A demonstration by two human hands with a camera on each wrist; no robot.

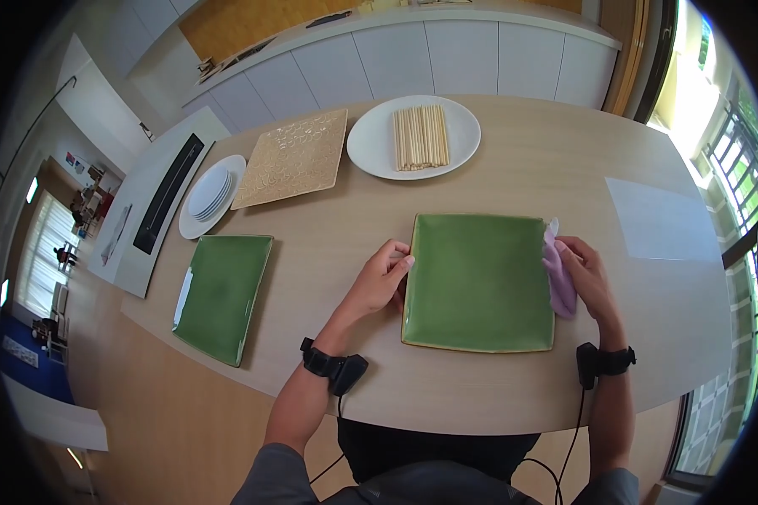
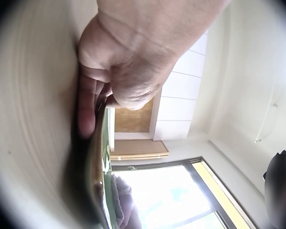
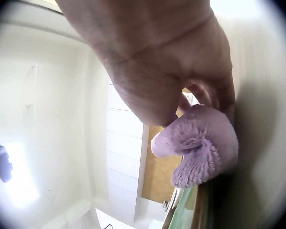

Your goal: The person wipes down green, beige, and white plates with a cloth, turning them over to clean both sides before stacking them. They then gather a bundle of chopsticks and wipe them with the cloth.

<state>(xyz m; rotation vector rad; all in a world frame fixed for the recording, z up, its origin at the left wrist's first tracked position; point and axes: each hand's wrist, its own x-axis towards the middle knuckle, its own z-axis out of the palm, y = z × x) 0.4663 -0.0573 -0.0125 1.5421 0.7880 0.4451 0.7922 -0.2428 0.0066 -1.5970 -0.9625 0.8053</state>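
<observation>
In the head view a square green plate with a brown rim lies before me. My left hand grips its left edge, the thumb on top. The left wrist view shows a finger reaching under the rim, close over the table. At the right edge my right hand pinches a lilac cloth. Seen from the right wrist, that fuzzy cloth is folded around the plate's edge, and part of the fingers is hidden behind it.
A second green plate lies to the left. Farther back are stacked white plates, a beige patterned square plate and a white oval plate bearing light wooden sticks. A clear sheet lies at right.
</observation>
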